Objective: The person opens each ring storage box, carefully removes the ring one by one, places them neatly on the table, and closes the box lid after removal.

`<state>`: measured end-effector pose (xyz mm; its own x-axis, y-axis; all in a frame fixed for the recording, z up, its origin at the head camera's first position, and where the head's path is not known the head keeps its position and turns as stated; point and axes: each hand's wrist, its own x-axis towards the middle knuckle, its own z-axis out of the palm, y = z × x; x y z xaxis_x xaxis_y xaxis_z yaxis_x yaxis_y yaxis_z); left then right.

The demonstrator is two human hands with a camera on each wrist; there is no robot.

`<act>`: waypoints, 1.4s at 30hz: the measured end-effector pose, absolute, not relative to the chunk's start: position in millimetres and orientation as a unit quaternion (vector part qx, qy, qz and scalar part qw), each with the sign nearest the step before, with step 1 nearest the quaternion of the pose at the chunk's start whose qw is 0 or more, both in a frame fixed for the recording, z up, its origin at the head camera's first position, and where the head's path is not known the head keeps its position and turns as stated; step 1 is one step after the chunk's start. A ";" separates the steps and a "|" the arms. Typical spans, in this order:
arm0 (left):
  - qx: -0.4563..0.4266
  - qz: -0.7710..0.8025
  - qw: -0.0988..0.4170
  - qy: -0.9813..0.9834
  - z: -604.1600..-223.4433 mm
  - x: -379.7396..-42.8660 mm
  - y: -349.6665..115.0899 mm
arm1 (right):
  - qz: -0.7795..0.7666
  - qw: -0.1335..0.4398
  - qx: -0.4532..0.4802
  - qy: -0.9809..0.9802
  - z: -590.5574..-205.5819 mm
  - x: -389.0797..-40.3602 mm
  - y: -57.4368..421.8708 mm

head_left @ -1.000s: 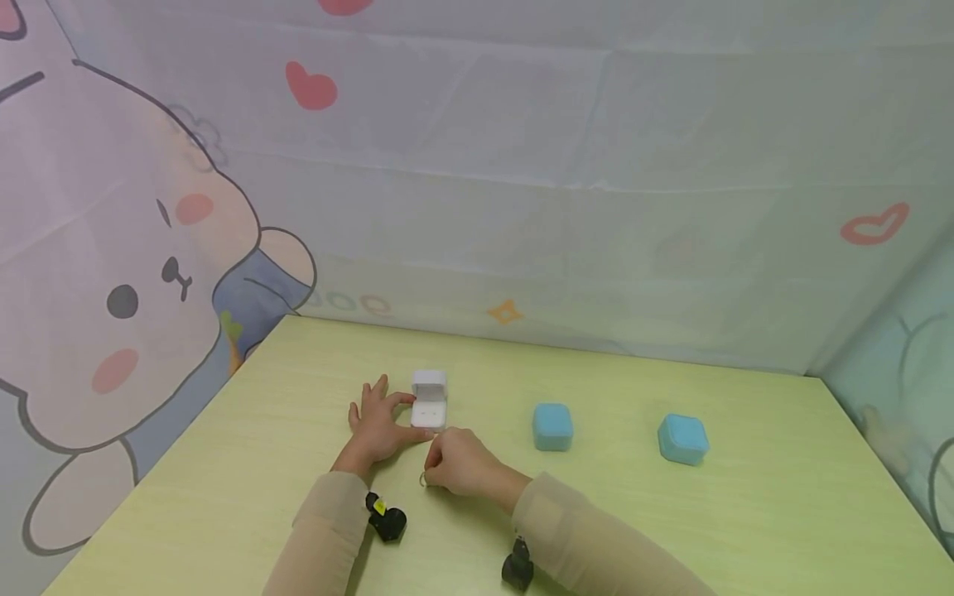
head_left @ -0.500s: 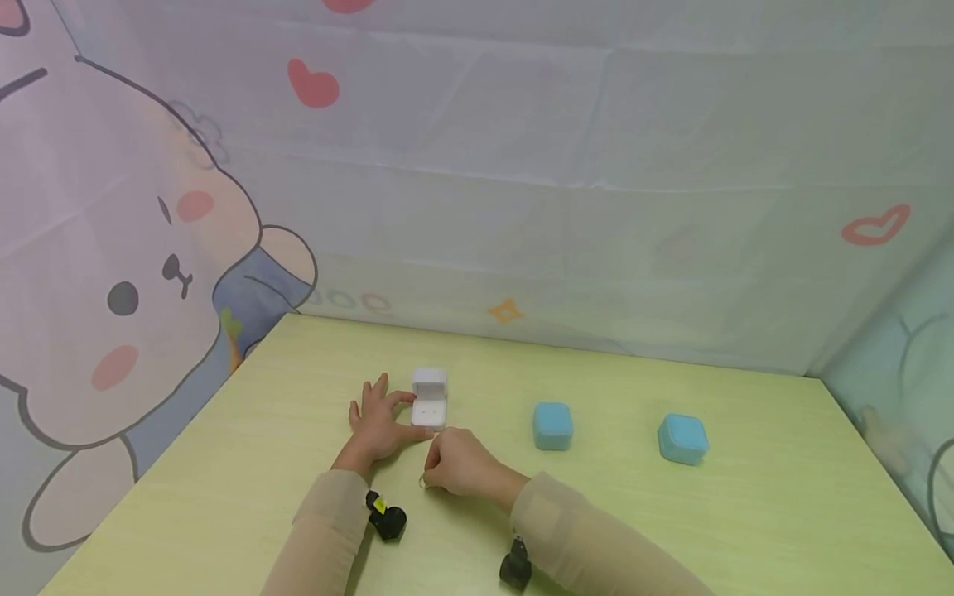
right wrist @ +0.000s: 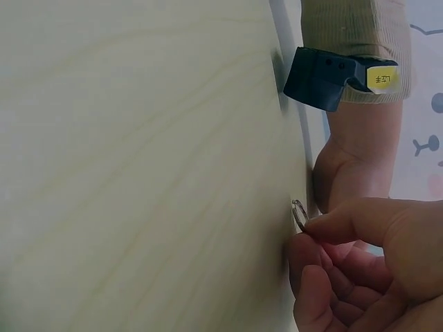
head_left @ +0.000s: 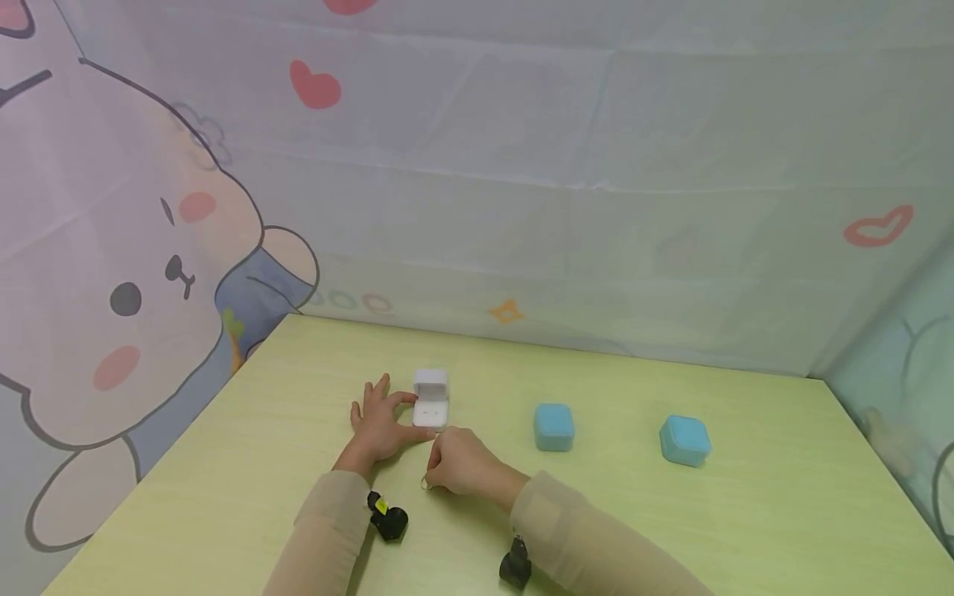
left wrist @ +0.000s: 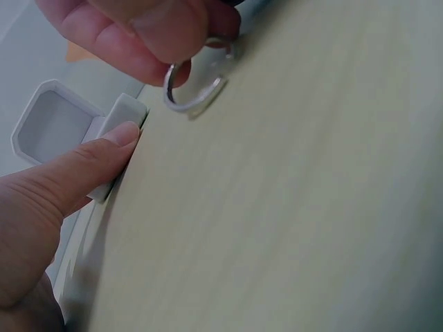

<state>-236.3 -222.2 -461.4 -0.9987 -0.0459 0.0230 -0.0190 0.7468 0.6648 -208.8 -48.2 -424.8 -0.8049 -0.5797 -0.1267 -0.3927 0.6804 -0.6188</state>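
A small white ring box (head_left: 431,416) stands on the table with its lid up. My left hand (head_left: 380,429) holds it between thumb and index finger, the thumb along its front and the other fingers spread. In front of the box, my right hand (head_left: 465,465) pinches a silver ring (left wrist: 181,107) between thumb and index finger. The ring's band has a gap in it, and part of it is hidden by the fingertips. It is held just over the table, apart from the box. The left wrist view also shows the raised lid (left wrist: 55,124).
Two light-blue boxes, one nearer (head_left: 554,427) and one farther right (head_left: 684,439), stand with lids down on the pale yellow-green table (head_left: 775,513). A printed cloth (head_left: 477,165) hangs behind the table. Each wrist carries a black camera (head_left: 389,523).
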 end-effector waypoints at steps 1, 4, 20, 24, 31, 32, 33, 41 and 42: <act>0.017 -0.356 0.019 -0.934 -461.5 -236.3 -222.2 | -0.296 0.160 -0.267 0.903 -424.7 -209.0 -48.3; 0.016 -0.358 0.020 -0.934 -461.9 -236.4 -222.4 | -0.298 0.162 -0.268 0.901 -424.8 -209.3 -48.2; 0.015 -0.353 0.019 -0.935 -460.1 -236.5 -222.2 | -0.310 0.170 -0.269 0.896 -424.7 -210.9 -47.4; 0.015 -0.351 0.018 -0.936 -458.0 -235.8 -221.5 | -0.311 0.174 -0.266 0.896 -424.4 -210.9 -47.2; 0.014 -0.352 0.018 -0.936 -457.8 -235.7 -221.4 | -0.316 0.182 -0.257 0.895 -424.9 -210.7 -47.3; 0.014 -0.352 0.018 -0.936 -457.8 -235.6 -221.4 | -0.318 0.184 -0.256 0.894 -424.9 -210.6 -47.3; 0.014 -0.352 0.018 -0.936 -458.0 -235.7 -221.5 | -0.319 0.185 -0.255 0.894 -425.0 -210.6 -47.4; 0.014 -0.352 0.016 -0.936 -459.6 -235.8 -222.2 | -0.345 0.189 -0.258 0.882 -428.1 -211.9 -46.0; 0.014 -0.352 0.016 -0.936 -459.6 -235.8 -222.3 | -0.349 0.190 -0.259 0.880 -428.2 -212.0 -45.8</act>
<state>-235.8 -222.3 -459.6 -0.9991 -0.0369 0.0211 -0.0138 0.7515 0.6596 -212.0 -45.8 -428.2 -0.7938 -0.5882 -0.1548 -0.3223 0.6226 -0.7131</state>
